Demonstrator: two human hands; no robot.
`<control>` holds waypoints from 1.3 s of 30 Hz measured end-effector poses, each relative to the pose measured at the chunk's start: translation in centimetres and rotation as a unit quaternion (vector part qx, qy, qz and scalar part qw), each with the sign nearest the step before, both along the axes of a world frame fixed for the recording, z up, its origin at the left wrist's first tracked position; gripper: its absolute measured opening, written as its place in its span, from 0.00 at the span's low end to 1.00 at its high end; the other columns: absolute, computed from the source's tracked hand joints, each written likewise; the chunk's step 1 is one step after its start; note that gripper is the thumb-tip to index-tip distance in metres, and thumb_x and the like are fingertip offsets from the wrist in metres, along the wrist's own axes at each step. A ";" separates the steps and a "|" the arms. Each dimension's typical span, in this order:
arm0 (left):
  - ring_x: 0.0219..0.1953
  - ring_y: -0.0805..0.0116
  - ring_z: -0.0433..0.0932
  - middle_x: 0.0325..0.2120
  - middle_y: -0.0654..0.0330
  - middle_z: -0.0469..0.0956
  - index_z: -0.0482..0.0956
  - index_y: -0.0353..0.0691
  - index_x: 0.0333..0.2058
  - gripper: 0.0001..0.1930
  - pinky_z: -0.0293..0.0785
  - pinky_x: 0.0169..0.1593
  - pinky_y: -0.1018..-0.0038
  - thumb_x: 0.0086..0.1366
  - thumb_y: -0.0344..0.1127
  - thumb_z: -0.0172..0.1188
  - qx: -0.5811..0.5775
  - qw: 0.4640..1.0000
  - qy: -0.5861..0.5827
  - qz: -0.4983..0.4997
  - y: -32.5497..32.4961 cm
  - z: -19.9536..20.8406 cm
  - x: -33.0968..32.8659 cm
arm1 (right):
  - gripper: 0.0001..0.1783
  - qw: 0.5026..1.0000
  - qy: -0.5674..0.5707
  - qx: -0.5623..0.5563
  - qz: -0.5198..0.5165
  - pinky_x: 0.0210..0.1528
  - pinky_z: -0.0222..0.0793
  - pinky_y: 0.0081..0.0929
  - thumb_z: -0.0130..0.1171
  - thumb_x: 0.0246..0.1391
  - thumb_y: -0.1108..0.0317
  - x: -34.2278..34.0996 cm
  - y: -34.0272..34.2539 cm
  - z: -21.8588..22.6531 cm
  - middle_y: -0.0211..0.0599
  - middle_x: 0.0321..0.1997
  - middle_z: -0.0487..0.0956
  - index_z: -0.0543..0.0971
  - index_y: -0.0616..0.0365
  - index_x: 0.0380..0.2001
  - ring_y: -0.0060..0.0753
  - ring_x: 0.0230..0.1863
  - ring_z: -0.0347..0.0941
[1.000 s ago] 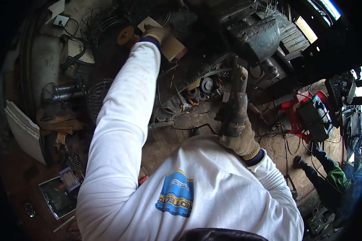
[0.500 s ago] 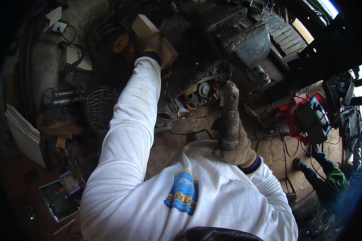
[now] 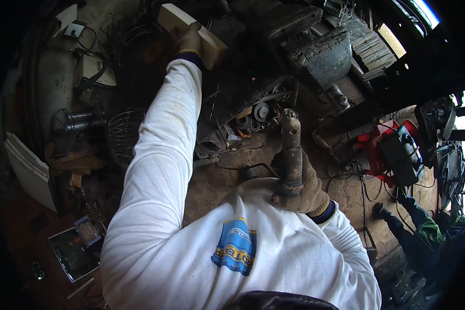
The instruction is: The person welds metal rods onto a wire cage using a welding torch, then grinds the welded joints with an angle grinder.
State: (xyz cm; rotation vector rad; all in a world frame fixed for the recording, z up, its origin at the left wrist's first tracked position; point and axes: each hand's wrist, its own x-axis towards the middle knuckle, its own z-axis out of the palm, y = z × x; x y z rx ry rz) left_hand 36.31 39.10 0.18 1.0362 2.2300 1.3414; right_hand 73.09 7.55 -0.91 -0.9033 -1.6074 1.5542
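- Apparently, the white left sleeve (image 3: 157, 150) is stretched far forward because the pale box (image 3: 212, 49) is situated at the far side, in front of the person.
- The dark cylindrical tool (image 3: 292, 142) is held almost upright in the picture, close to the chest (image 3: 279, 243); by this, its weight is probably borne more easily. It is encircled by the clenched fingers of the gloved right hand (image 3: 309, 191).
- The pale box is held at a slant. Over its edge the fingers of the gloved left hand (image 3: 188, 40) are curled, perhaps to steady it; where the thumb is placed cannot be told.
- Around these, a co-worker (image 3: 430, 232) in green is partly seen, well apart at the right.
- By the big metal block (image 3: 320, 57), a sideways movement of the box might be hindered.
- Beyond the tool, a dark machine (image 3: 403, 155) is supported on a red chair (image 3: 371, 161).
- By the wire coil (image 3: 124, 132), the sleeve could be caught.
- Ring-shaped metal parts (image 3: 262, 111) are gathered between both arms, and the tool could be snagged by the thin cable (image 3: 263, 165).
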 end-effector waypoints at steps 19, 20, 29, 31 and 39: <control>0.61 0.46 0.73 0.58 0.39 0.73 0.68 0.30 0.62 0.46 0.68 0.65 0.62 0.50 0.54 0.70 0.008 0.997 0.081 -0.005 1.6 -0.6 -0.3 | 0.71 0.996 -0.078 0.049 0.007 0.59 0.71 0.44 0.82 0.26 0.48 -0.7 0.7 -1.6 0.48 0.59 0.72 0.55 0.65 0.71 0.47 0.58 0.73; 0.61 0.46 0.73 0.58 0.39 0.73 0.68 0.30 0.62 0.46 0.68 0.65 0.62 0.50 0.54 0.70 0.011 0.997 0.081 -0.006 1.9 -1.1 -0.4 | 0.71 0.995 -0.085 0.054 0.010 0.59 0.71 0.44 0.82 0.26 0.48 -0.8 0.8 -1.6 0.48 0.59 0.72 0.55 0.65 0.71 0.47 0.58 0.73; 0.56 0.49 0.79 0.53 0.45 0.79 0.77 0.43 0.56 0.36 0.76 0.59 0.60 0.53 0.58 0.68 -0.136 0.961 0.237 -0.043 0.8 -3.5 -0.5 | 0.69 1.000 -0.010 -0.001 -0.014 0.58 0.73 0.41 0.83 0.26 0.53 -1.3 0.4 -2.3 0.44 0.55 0.76 0.55 0.65 0.70 0.44 0.56 0.76; 0.57 0.48 0.78 0.54 0.46 0.79 0.77 0.42 0.56 0.36 0.73 0.61 0.60 0.55 0.59 0.66 -0.142 0.939 0.302 -0.086 -0.4 -0.8 0.6 | 0.69 0.999 -0.036 0.011 -0.019 0.58 0.73 0.41 0.84 0.26 0.53 -1.3 0.7 -2.3 0.45 0.55 0.77 0.55 0.65 0.70 0.43 0.56 0.76; 0.42 0.54 0.83 0.38 0.54 0.82 0.82 0.50 0.48 0.15 0.81 0.41 0.60 0.65 0.46 0.59 -0.144 0.772 0.570 -0.242 -15.3 -0.6 2.5 | 0.67 0.999 0.004 0.035 -0.003 0.58 0.73 0.39 0.82 0.30 0.53 -2.1 1.6 -2.1 0.45 0.56 0.77 0.55 0.65 0.70 0.42 0.55 0.76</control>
